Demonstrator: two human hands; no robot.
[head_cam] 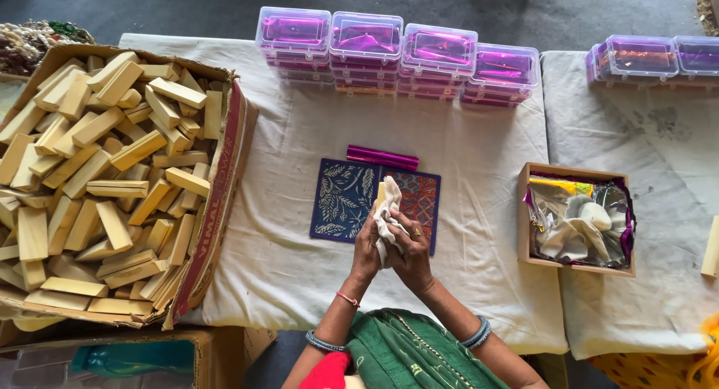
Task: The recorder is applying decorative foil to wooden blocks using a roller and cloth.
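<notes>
Both my hands meet at the table's middle front, over a blue patterned mat and a red patterned mat. My left hand and my right hand together grip a white cloth wrapped around a pale wooden block, whose top end pokes out above the cloth. A purple foil roll lies just behind the mats.
A large cardboard box heaped with wooden blocks fills the left. Stacks of clear boxes with purple contents line the back, more at far right. A small wooden tray of foil wrappers sits right.
</notes>
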